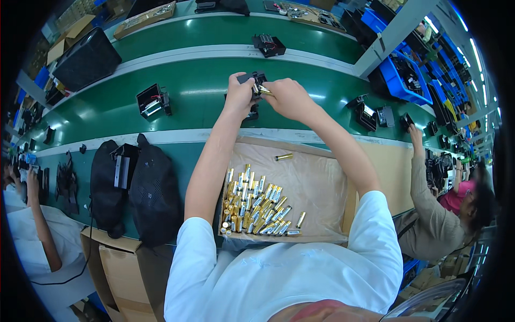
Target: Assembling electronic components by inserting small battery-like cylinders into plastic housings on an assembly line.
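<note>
Black case (pixel 260 78) is in our left hand (pixel 240 96), over the green surface (pixel 201 88), between its near and far edges. We cannot tell if the case touches the surface. Our left fingers and thumb are closed around it. Our right hand (pixel 288 98) is pinched on at least 1 gold battery (pixel 265 90), right up against the case. Our fingers hide how many are inside.

We think the step in hand is fitting batteries into the case. The next move seems to call for a firm left grip, with the battery lined up straight and pushed gently.

More batteries (pixel 252 204) lie in the cardboard tray (pixel 316 182), heaped toward its near left corner. 1 loose battery (pixel 284 157) lies by its far edge.
</note>
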`<state>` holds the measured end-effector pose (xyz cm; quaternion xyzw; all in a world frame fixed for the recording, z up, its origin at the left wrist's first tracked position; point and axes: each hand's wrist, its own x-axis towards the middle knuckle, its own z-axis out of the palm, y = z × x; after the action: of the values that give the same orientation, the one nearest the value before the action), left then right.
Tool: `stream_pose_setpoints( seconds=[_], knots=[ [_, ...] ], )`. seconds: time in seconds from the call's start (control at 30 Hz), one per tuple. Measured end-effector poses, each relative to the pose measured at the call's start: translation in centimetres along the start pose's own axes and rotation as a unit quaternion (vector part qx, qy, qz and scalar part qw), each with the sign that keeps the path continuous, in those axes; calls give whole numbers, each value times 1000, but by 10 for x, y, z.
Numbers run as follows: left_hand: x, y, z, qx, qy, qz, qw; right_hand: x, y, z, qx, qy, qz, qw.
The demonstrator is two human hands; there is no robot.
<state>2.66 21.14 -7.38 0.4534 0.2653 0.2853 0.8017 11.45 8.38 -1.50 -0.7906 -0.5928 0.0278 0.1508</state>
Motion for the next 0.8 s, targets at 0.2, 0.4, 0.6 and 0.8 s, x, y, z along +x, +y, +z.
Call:
stream_pose_setpoints(
  seconds=[0.2,0.4,0.6,0.8],
  knots=[
    [4,4,-10,-45,-19,-34,998,16,3,-15,107,-15,27,994],
    [-1,11,-6,1,-34,-15,999,28,25,-25,157,-47,37,986],
    [-4,11,-5,76,-64,-2,995,40,28,-35,132,-98,44,985],
    [-10,11,-2,84,-77,19,993,43,20,-17,191,-22,122,974]
  ],
)
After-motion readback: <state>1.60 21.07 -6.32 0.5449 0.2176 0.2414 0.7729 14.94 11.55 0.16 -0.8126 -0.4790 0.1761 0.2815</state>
